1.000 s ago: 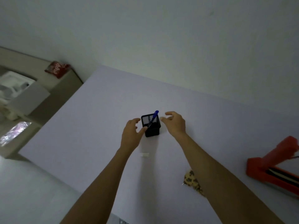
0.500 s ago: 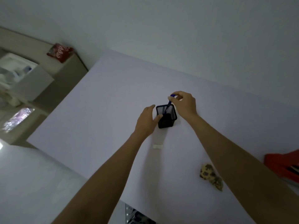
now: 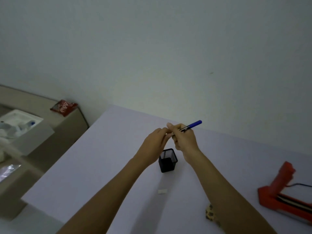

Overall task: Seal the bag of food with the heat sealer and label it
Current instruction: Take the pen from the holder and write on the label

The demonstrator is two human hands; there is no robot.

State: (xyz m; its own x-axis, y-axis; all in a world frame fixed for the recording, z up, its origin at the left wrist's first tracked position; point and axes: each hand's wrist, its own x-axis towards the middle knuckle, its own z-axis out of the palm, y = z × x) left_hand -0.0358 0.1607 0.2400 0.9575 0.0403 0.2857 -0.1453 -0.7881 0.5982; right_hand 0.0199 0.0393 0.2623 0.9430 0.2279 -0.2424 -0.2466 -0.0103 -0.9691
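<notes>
My right hand [image 3: 184,141] grips a blue pen [image 3: 194,124] above the table, its blue end pointing up to the right. My left hand [image 3: 154,142] meets it, fingertips pinching the pen's near end, which is hidden between the fingers. Below both hands stands a black mesh pen holder [image 3: 167,160], nothing showing in it. A small white label [image 3: 162,191] lies flat on the white table [image 3: 101,157] nearer to me. The bag of food [image 3: 210,212] shows partly behind my right forearm. The red heat sealer [image 3: 276,191] sits at the right edge.
To the left, beyond the table edge, a lower beige surface holds a red snack packet [image 3: 63,108], a white box [image 3: 22,125] and a shiny plastic wrapper [image 3: 8,169]. A black cable [image 3: 298,184] runs from the sealer. A plain wall stands behind.
My right hand has pulled the blue pen out of the black holder and lifted it. My left hand left the holder's side and came up to the pen's end.
</notes>
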